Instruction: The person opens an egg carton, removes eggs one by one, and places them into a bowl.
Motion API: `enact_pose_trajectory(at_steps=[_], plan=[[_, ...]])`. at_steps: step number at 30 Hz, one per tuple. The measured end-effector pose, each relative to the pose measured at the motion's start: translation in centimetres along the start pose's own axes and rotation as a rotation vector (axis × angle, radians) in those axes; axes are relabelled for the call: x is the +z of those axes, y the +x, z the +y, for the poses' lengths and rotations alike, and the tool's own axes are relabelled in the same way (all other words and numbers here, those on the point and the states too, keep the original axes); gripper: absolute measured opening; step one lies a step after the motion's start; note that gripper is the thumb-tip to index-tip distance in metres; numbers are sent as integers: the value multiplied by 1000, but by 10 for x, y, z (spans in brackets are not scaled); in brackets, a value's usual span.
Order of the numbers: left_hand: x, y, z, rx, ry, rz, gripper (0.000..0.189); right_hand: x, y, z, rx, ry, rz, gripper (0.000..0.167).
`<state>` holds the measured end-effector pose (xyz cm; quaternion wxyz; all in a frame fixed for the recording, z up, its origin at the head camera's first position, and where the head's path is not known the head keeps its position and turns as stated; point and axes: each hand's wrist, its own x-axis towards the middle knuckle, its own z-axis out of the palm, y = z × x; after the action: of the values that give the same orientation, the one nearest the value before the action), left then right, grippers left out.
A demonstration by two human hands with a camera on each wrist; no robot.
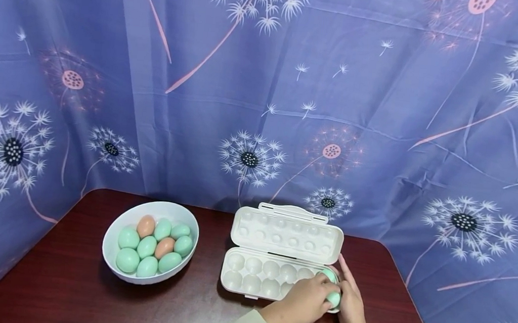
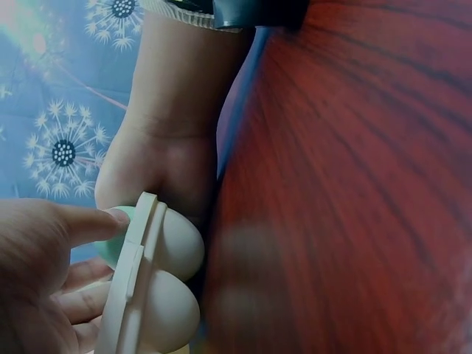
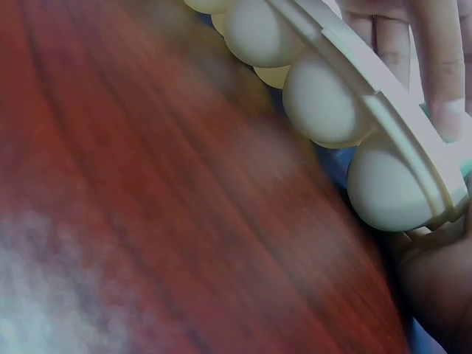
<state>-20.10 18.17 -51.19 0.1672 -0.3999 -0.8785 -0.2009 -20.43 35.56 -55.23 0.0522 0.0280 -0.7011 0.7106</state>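
A white egg carton lies with its lid raised behind it. Two pale green eggs sit at its right end: a far egg and a near egg. My left hand reaches across the carton's front and pinches the near egg at the last cup. The thumb on the green egg shows in the left wrist view. Straight fingers of my right hand lie along the carton's right end. Rounded cups of the carton show from below in the right wrist view.
A white bowl of several green and brown eggs stands on the dark red wooden table, left of the carton. Behind the table hangs a blue curtain printed with dandelions.
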Motion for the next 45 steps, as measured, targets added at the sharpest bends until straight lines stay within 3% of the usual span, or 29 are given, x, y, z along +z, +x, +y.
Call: enact_pose_trajectory(at_steps=[6,13,21,35,45], plan=[[-1,0,-2,12,-18,10,33,-2,-1,2,-44,29,-35,62],[-7,-1,-4,-4,-48,14,39,-2,0,3,-16,15,-26,60],[-20,-5,-9,-66,-88,42,36,-3,0,2,1,0,-24,69],[-36,-16,-25,-149,-184,97,37,-2,1,3,-30,34,-61,67],[-54,-28,-37,-242,-253,92,36,0,1,4,-33,55,-65,70]])
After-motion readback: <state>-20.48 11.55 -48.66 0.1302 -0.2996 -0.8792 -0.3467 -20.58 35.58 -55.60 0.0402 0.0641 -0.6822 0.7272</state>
